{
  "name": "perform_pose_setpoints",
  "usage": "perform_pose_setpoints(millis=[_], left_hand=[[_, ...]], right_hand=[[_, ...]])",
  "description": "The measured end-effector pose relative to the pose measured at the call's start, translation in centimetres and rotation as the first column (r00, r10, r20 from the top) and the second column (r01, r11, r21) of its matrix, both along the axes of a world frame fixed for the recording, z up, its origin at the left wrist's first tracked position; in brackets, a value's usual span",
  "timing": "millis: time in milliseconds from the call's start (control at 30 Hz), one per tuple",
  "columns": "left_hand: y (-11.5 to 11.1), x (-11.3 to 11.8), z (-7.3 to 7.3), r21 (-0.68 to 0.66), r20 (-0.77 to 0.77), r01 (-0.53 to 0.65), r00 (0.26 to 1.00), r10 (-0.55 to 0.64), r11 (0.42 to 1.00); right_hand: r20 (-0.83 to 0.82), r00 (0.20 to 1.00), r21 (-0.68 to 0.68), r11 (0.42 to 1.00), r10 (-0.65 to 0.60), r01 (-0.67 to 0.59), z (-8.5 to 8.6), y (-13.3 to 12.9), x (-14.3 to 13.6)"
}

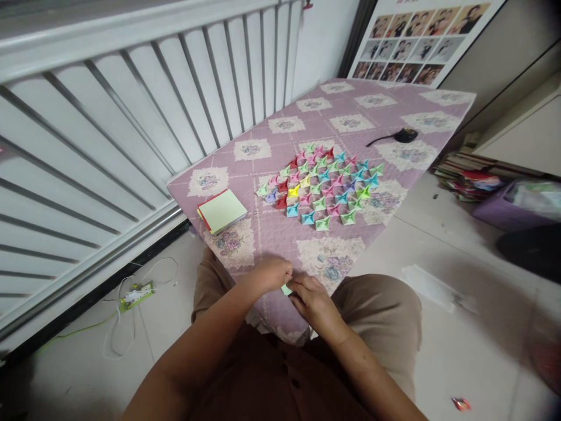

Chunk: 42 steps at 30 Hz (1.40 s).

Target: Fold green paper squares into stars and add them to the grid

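Note:
A small piece of pale green folding paper (286,289) is between my hands, close to the near edge of the cloth; my fingers cover much of it. My left hand (272,275) is closed, its fingertips at the paper's upper edge. From the other side my right hand (313,297) pinches the same paper with thumb and fingers. Beyond them, rows of small folded paper shapes (322,187) in green, pink, blue, red and yellow stand on the cloth. A stack of square paper (223,210), pale green on top with a red edge showing, lies to the left.
A purple flowered cloth (272,234) covers the table. A black object with a cord (407,135) rests at its far right. A white radiator (144,111) borders the left side. A power strip (137,295) with cables and a red wrapper (461,403) are on the floor.

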<state>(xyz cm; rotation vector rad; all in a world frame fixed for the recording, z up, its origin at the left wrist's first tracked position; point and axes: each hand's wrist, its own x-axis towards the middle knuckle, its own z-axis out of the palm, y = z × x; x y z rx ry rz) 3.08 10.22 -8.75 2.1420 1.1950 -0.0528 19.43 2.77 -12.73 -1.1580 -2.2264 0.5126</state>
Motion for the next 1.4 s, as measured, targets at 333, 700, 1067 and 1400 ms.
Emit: perform_pose_setpoints(millis=[333,700,1067,1400], left_hand=[[-3.1,-2.1,-1.3,0.205,0.074,-0.047,0.997,0.032,0.978],[-6.7,-2.8,-2.9,0.354,0.09,-0.123,0.991,0.098,0.927],[-7.0,-2.7,-2.9,0.382,0.059,-0.145,0.989,0.132,0.913],[-7.2,-2.7,-4.1,0.512,0.015,-0.116,0.992,0.126,0.851]], right_hand=[[0.018,0.999,-0.014,1.0,0.027,-0.027,0.1,0.8,0.1],[0.066,0.998,-0.023,1.0,-0.004,0.006,0.2,0.6,0.0],[0.097,0.993,-0.023,0.997,-0.069,0.072,0.2,0.0,-0.5],[0.137,0.984,0.01,0.993,-0.114,0.114,0.1,-0.4,-0.9]])
